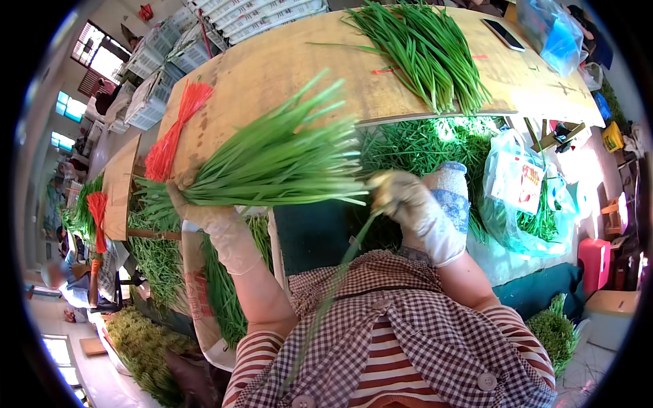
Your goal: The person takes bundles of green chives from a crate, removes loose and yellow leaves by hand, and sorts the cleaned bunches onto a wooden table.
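My left hand [207, 214], in a pale stained glove, is wrapped round the stem end of a bunch of long green stalks [272, 160]. The bunch fans out to the right over the table's near edge, its far ends blurred. Near those ends my right hand [408, 204], also gloved, has its fingers pressed together on a single green stalk [340, 268] that hangs down over the checked apron. Red ties [178, 129] lie on the table just beyond my left hand.
On the wooden table [286, 61] are a pile of green stalks [425, 54], a phone [503, 34] and a blue plastic bag [554, 34]. A clear bag [527, 197] hangs at the right. Loose greens [160, 265] fill the lower left. A person [71, 282] sits at far left.
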{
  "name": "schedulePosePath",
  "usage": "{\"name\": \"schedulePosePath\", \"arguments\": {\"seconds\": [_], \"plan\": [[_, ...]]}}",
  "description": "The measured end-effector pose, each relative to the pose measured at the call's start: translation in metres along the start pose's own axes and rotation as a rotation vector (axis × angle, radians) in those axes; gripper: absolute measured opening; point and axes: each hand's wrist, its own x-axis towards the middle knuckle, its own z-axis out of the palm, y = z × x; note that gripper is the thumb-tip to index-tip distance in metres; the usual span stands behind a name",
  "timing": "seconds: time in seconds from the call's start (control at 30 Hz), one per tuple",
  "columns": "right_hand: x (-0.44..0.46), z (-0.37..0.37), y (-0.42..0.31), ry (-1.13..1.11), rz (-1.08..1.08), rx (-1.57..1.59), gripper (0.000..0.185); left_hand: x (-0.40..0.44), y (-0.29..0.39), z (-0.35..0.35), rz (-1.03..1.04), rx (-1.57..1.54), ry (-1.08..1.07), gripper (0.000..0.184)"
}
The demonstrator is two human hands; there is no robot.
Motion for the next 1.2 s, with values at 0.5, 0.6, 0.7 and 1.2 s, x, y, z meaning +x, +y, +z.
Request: {"name": "schedulePosePath", "arguments": {"seconds": [0.5, 0.6, 0.7, 1.2], "plan": [[0.023, 0.073, -0.001, 0.262, -0.225, -0.798, 0.030, -0.042, -0.011, 0.051, -0.035, 0.324, 0.103, 0.028], [0.017, 0.076, 0.022, 0.305, -0.079, -0.606, 0.029, -0.035, -0.002, 0.015, -0.206, 0.187, -0.072, 0.035], [0.019, 0.058, 0.034, 0.318, -0.098, -0.575, 0.028, -0.025, 0.000, -0.004, -0.201, 0.095, -0.201, 0.028], [0.041, 0.053, 0.003, 0.245, 0.039, -0.734, 0.031, -0.023, -0.009, -0.003, -0.193, 0.017, -0.061, 0.020]]}}
